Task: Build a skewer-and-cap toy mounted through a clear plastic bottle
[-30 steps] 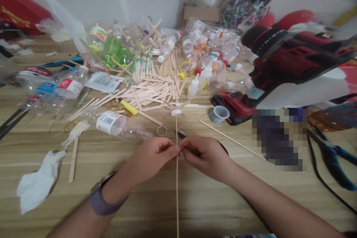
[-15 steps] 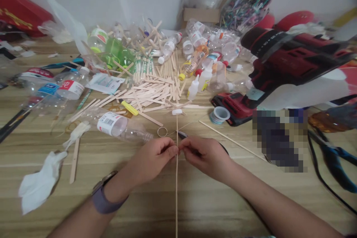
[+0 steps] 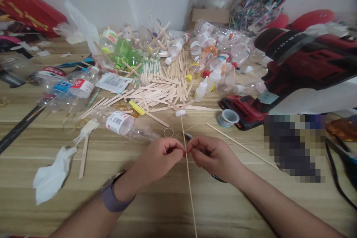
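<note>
On the right side of the desk there stands a red and black power drill, and a small round container is just beside its base. In the middle lies a loose pile of flat wooden sticks. In front of this pile, to the left, a transparent bottle with a white label lies on its side, and nearer is a crumpled white tissue. Further back, one can see green bottles, a cardboard box and a heap of coloured strips.
</note>
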Action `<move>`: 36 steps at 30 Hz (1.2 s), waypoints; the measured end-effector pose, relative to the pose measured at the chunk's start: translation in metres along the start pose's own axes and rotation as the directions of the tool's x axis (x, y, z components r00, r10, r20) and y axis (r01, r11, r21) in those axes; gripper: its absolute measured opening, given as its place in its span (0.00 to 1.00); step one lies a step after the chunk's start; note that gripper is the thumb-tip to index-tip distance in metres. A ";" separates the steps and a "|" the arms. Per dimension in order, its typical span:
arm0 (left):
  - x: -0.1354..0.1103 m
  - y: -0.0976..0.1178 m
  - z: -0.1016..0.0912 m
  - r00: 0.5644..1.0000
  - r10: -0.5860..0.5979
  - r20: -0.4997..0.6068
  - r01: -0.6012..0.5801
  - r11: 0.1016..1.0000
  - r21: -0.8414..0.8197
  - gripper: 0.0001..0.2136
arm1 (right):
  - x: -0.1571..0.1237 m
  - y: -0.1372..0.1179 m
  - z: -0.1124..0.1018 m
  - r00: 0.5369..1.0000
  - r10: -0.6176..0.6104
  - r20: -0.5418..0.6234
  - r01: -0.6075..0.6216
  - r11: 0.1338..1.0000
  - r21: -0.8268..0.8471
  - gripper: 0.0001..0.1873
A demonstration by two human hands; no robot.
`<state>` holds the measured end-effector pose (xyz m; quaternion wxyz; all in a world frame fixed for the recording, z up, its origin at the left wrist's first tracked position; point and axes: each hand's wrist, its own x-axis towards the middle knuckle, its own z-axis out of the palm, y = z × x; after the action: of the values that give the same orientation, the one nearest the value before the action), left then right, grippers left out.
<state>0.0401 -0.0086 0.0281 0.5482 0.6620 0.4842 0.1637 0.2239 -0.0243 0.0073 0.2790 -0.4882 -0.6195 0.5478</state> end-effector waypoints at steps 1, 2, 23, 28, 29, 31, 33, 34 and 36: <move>0.000 0.000 0.000 1.000 -0.006 -0.004 0.006 1.000 -0.009 0.08 | 0.000 0.000 0.000 1.000 0.000 -0.004 0.000 1.000 -0.006 0.08; 0.000 0.001 0.001 1.000 -0.014 -0.007 0.014 1.000 -0.018 0.08 | 0.000 0.000 0.000 1.000 -0.004 -0.006 0.004 1.000 -0.015 0.08; 0.003 -0.004 0.001 0.998 -0.062 -0.015 0.062 0.998 -0.028 0.08 | -0.001 -0.001 0.004 0.983 -0.169 -0.077 0.143 0.952 -0.271 0.12; 0.004 -0.005 0.001 0.999 -0.030 -0.022 0.031 0.999 0.039 0.09 | -0.001 0.001 0.004 0.956 -0.294 -0.023 0.258 0.873 -0.413 0.13; 0.004 -0.004 0.000 1.000 -0.022 -0.020 0.023 0.998 0.054 0.09 | -0.001 0.001 0.004 0.954 -0.299 -0.019 0.264 0.867 -0.423 0.13; 0.004 -0.004 0.000 1.000 -0.010 -0.024 0.012 0.997 0.080 0.09 | -0.001 0.002 0.004 0.952 -0.307 -0.012 0.272 0.860 -0.431 0.13; 0.003 -0.003 0.000 0.999 -0.001 -0.035 0.005 0.994 0.108 0.09 | -0.001 0.001 0.004 0.954 -0.301 -0.005 0.273 0.875 -0.400 0.13; 0.002 -0.002 0.000 0.999 0.006 -0.039 -0.001 0.993 0.118 0.09 | -0.001 0.000 0.004 0.959 -0.282 -0.005 0.261 0.894 -0.364 0.13; 0.001 -0.001 0.001 0.999 0.017 -0.038 -0.012 0.992 0.128 0.08 | 0.000 -0.003 0.004 0.981 -0.192 -0.016 0.184 0.958 -0.221 0.11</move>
<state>0.0408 -0.0083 0.0267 0.4940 0.6959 0.4994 0.1492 0.2194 -0.0256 0.0088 0.2858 -0.4649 -0.7143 0.4381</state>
